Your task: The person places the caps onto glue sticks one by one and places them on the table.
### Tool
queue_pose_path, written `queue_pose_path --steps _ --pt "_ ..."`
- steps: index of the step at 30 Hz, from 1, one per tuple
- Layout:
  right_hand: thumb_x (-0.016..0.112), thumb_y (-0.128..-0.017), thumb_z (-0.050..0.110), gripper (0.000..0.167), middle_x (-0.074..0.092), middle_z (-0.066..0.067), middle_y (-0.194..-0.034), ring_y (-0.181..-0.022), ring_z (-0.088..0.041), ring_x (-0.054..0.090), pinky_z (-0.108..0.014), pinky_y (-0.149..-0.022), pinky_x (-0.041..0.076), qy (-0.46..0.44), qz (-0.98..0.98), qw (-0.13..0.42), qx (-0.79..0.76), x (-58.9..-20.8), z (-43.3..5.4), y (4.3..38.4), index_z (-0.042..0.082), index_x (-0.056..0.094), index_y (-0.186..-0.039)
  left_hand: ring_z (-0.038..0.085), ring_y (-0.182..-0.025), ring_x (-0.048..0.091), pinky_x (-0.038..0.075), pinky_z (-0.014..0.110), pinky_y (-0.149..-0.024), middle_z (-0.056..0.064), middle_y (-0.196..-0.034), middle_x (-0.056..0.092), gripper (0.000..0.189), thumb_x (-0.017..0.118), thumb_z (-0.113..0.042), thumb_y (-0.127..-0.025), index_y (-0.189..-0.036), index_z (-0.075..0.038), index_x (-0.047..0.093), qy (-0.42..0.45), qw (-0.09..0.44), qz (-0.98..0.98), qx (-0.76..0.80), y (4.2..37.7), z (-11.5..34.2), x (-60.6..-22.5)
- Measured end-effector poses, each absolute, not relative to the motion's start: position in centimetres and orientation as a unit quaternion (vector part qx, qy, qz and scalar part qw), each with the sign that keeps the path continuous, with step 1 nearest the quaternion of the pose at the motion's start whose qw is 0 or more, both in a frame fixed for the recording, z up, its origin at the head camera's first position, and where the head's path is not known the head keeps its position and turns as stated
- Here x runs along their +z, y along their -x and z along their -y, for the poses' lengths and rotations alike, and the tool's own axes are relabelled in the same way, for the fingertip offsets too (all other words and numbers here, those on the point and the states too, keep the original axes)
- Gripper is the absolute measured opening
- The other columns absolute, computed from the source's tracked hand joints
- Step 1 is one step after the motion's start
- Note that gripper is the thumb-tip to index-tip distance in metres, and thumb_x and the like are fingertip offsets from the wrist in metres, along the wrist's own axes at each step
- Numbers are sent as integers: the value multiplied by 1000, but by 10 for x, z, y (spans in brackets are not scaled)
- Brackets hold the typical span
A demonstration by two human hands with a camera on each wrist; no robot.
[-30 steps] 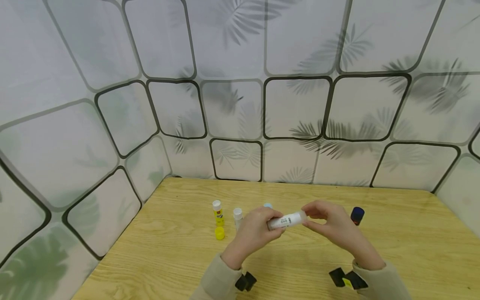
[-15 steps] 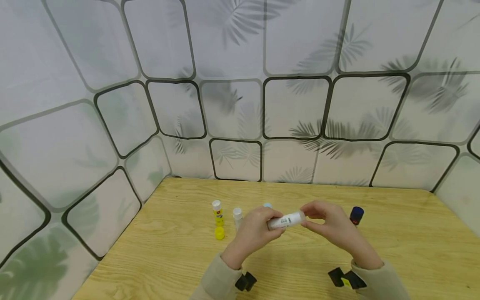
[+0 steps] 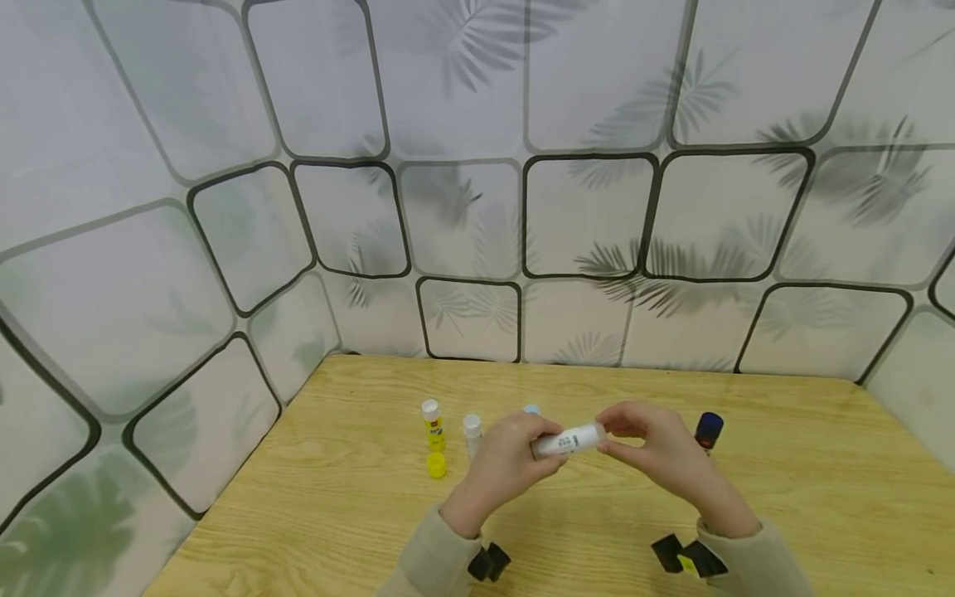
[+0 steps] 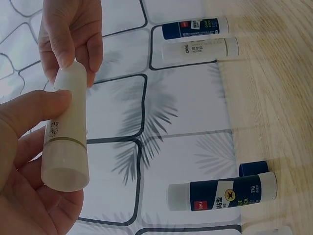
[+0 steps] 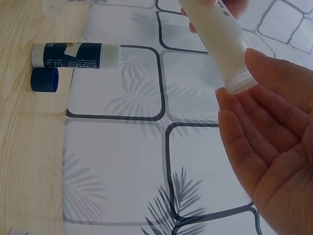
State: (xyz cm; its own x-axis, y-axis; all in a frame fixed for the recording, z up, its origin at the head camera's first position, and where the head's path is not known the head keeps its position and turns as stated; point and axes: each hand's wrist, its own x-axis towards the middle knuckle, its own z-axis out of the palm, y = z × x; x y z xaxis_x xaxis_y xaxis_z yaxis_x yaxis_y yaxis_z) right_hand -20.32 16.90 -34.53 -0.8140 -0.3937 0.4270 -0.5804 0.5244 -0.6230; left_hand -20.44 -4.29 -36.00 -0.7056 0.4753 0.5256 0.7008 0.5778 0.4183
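Note:
My left hand point(image 3: 507, 452) grips the body of a white glue stick point(image 3: 570, 439), holding it slightly tilted above the table. In the left wrist view, the left thumb lies along the glue stick point(image 4: 66, 117), whose wide clear end faces the camera. The right hand point(image 3: 664, 448) pinches the other end between thumb and fingers. That end looks ridged and translucent in the right wrist view, where the right hand point(image 5: 274, 127) has its thumb on one side and fingertips on the other. Part of the label is hidden by the left fingers.
On the wooden table point(image 3: 298, 514) stand a yellow glue stick point(image 3: 433, 423) beside a yellow cap point(image 3: 436, 464), a white-topped stick point(image 3: 473, 427) and a dark blue one point(image 3: 709, 429). Behind the hands stand an uncapped blue stick point(image 4: 225, 193), its cap point(image 4: 253, 169) and another white stick point(image 4: 200, 48).

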Motion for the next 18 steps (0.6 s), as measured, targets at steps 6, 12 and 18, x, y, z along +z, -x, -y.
queue_pose_path --steps 6,12,18 --pt "70 -74 5 21 62 -1 -91 -82 -15 60 -24 -70 49 -277 868 108 398 -344 -169 201 6 63 -94 3 -69 49 40 13 -60 -4 -82 62 21 73 -19 -74 -91 -9 67 340 192 868 -307 204 42 -361" --pt "70 -74 6 20 62 -3 -90 -81 -16 60 -25 -69 49 -284 864 110 401 -344 -169 200 6 64 -93 3 -69 49 40 13 -60 -4 -82 62 20 73 -18 -73 -90 -9 68 336 190 869 -308 204 42 -362" --pt "69 -75 7 21 63 -3 -91 -81 -16 61 -25 -68 49 -288 860 112 405 -344 -168 200 5 64 -94 4 -69 49 40 14 -60 -3 -82 61 19 73 -16 -73 -90 -9 67 329 180 871 -317 203 42 -361"
